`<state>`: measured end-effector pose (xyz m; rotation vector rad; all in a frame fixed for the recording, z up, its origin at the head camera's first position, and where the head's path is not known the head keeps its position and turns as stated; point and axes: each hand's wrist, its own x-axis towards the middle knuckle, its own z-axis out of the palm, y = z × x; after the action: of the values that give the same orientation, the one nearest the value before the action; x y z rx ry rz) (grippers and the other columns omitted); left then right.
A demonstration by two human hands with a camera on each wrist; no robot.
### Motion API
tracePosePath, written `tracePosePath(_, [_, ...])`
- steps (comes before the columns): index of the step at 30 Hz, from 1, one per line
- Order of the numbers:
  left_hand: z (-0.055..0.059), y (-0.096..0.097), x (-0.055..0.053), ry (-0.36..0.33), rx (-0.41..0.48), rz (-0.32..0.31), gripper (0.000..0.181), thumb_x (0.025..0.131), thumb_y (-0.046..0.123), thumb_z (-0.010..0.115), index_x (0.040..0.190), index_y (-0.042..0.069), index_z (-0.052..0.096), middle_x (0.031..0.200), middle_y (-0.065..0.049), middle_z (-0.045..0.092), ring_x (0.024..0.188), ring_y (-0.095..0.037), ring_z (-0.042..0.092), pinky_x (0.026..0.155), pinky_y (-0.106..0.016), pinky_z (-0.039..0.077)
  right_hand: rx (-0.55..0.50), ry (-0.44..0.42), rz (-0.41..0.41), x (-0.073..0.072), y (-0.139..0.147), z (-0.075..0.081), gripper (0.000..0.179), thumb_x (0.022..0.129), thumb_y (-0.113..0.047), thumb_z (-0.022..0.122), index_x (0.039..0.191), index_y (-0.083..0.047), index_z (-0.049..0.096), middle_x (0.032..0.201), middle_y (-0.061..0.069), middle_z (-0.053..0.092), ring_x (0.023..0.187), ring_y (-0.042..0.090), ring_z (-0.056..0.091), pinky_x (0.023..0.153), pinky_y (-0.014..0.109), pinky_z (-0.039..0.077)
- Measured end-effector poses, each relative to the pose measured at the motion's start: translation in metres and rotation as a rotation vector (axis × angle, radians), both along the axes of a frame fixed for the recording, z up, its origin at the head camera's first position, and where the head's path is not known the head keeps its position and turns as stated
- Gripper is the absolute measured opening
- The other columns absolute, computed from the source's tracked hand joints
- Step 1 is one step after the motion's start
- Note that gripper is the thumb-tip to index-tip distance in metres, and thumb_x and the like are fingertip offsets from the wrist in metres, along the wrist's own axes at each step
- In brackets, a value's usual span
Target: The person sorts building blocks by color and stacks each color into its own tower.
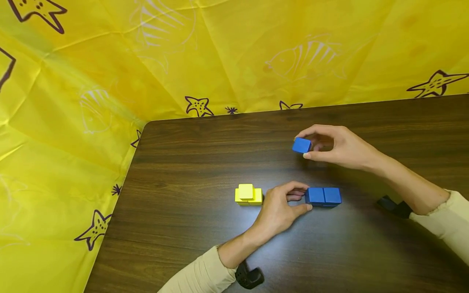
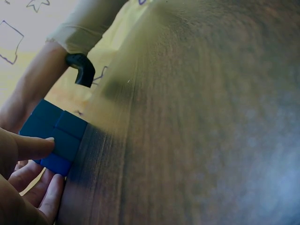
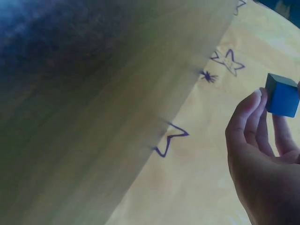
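Observation:
My right hand [image 1: 342, 148] pinches a blue cube [image 1: 302, 145] between thumb and fingertips, in the air over the table behind the blue blocks. The right wrist view shows this cube [image 3: 283, 96] at its right edge. A neat stack of blue blocks [image 1: 324, 195], two side by side on a lower layer, stands on the table. At its left end my left hand [image 1: 280, 205] grips it, thumb on the near side and fingers on the far side. The left wrist view shows the thumb across the blue blocks [image 2: 65, 126] and fingertips at their edge.
Just left of my left hand sits a small group of yellow blocks [image 1: 258, 196], with one yellow block [image 1: 246, 191] on top. The dark wooden table [image 1: 190, 162] meets a yellow cloth [image 1: 234, 61] with starfish and fish drawings along its back and left edges.

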<state>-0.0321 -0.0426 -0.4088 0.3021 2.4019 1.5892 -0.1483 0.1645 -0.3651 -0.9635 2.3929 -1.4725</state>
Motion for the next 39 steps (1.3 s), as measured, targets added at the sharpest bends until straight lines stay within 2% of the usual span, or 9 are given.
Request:
tracePosePath(8, [-0.001, -0.001, 0.0, 0.007, -0.007, -0.004, 0.037, 0.082, 0.008, 0.082, 0.116, 0.011, 0.07, 0.108, -0.001, 0.071, 0.094, -0.001, 0.066, 0.084, -0.012, 0.052, -0.052, 0.035, 0.031, 0.009, 0.01, 0.002, 0.044, 0.087, -0.003, 0.076, 0.126, -0.02, 0.066, 0.112, -0.004, 0.067, 0.083, 0.014, 0.059, 0.07, 0.021, 0.051])
tracePosePath(14, [-0.001, 0.0, 0.0, 0.017, -0.001, -0.006, 0.036, 0.082, 0.008, 0.082, 0.116, 0.01, 0.07, 0.108, -0.001, 0.072, 0.094, -0.002, 0.067, 0.085, -0.012, 0.052, -0.05, 0.057, 0.021, 0.018, 0.014, 0.002, 0.045, 0.088, -0.001, 0.074, 0.128, -0.021, 0.067, 0.116, -0.005, 0.068, 0.086, 0.012, 0.059, 0.069, 0.021, 0.048])
tracePosePath(17, [-0.002, 0.0, 0.001, 0.015, 0.002, -0.009, 0.036, 0.082, 0.008, 0.082, 0.116, 0.01, 0.07, 0.108, -0.001, 0.072, 0.094, -0.002, 0.067, 0.085, -0.013, 0.052, -0.043, 0.064, 0.008, 0.024, 0.016, 0.001, 0.046, 0.088, 0.0, 0.073, 0.129, -0.019, 0.066, 0.117, -0.004, 0.069, 0.09, 0.011, 0.061, 0.073, 0.018, 0.049])
tracePosePath(23, [-0.001, 0.0, 0.001, 0.007, -0.008, -0.001, 0.036, 0.082, 0.009, 0.082, 0.116, 0.01, 0.07, 0.108, -0.002, 0.072, 0.093, -0.002, 0.067, 0.084, -0.012, 0.052, -0.044, 0.025, -0.01, 0.035, 0.021, 0.0, 0.046, 0.089, 0.0, 0.072, 0.13, -0.019, 0.066, 0.12, -0.003, 0.07, 0.096, 0.013, 0.065, 0.079, 0.017, 0.053])
tracePosePath(31, [-0.002, 0.0, 0.0, -0.001, -0.001, -0.004, 0.036, 0.082, 0.008, 0.082, 0.116, 0.009, 0.07, 0.109, -0.002, 0.071, 0.094, -0.003, 0.067, 0.085, -0.013, 0.052, -0.013, 0.076, 0.018, 0.047, 0.028, -0.003, 0.051, 0.087, 0.002, 0.073, 0.133, -0.019, 0.064, 0.122, -0.007, 0.069, 0.099, 0.01, 0.066, 0.084, 0.016, 0.051])
tracePosePath(39, [-0.001, 0.0, 0.0, 0.011, -0.003, -0.001, 0.037, 0.082, 0.008, 0.082, 0.116, 0.009, 0.07, 0.108, -0.003, 0.072, 0.094, -0.004, 0.067, 0.085, -0.013, 0.052, 0.035, 0.071, -0.01, 0.058, 0.033, -0.003, 0.051, 0.088, -0.001, 0.074, 0.134, -0.021, 0.064, 0.124, -0.01, 0.068, 0.116, 0.006, 0.062, 0.093, 0.015, 0.048])
